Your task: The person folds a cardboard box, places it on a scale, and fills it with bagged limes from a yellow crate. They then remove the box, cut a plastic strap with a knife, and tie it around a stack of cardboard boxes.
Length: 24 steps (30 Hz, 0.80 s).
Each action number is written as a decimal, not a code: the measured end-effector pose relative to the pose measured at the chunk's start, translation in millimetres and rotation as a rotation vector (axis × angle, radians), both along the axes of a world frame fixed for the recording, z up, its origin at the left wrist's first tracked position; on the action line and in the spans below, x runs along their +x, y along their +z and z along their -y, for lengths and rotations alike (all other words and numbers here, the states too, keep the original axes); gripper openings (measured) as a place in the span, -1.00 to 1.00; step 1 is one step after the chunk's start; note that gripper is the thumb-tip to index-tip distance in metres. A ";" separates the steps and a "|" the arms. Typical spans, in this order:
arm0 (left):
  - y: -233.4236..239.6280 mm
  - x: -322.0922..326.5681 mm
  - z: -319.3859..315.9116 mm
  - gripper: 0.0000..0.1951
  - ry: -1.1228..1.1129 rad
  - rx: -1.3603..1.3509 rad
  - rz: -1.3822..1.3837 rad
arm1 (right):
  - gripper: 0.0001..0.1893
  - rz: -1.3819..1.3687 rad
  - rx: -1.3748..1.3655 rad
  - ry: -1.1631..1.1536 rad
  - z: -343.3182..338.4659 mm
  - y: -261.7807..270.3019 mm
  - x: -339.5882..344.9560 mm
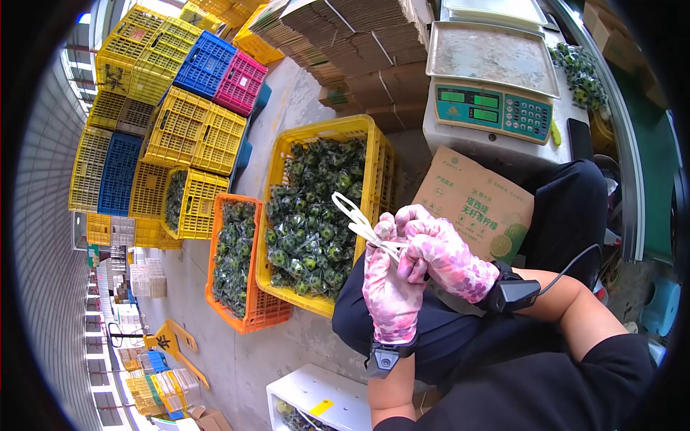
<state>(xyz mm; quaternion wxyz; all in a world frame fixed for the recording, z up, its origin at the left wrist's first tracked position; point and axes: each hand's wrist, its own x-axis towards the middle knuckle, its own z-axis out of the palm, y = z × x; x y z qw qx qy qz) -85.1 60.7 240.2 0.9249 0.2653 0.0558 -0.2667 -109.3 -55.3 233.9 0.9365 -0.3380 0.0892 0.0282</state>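
Note:
Both hands wear pink floral gloves and meet above my lap, gripping a looped white strap [353, 215]. My left hand [393, 291] pinches it from below, at the left. Beside it, my right hand [444, 253] has its fingers bent around the strap's other part; the exact grip between the fingertips is partly hidden. The loops stick out to the upper left, over the rim of a yellow plastic crate [372, 161] full of green limes in clear wrappers [315, 226]. A printed cardboard box [474, 199] stands behind my right hand.
An orange crate [253, 269] of wrapped limes stands left of the yellow one. Beyond are stacked crates [194, 129] and a pile of flattened cartons [377, 54]. A digital scale [493, 108] rests on a white stand. A white foam box [318, 396] lies near the bottom edge.

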 end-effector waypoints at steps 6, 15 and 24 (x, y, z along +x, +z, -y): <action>4.2 -0.6 -0.2 -0.62 0.052 0.328 0.318 | -0.63 0.108 -0.138 0.000 -3.9 0.6 8.0; 5.3 -6.0 3.5 -0.63 0.100 0.317 0.230 | -0.81 0.143 -0.420 -0.125 -6.0 5.1 7.1; -4.9 -7.5 -8.7 -0.63 0.096 0.497 0.374 | -0.91 -0.024 -0.230 0.065 2.9 11.2 1.3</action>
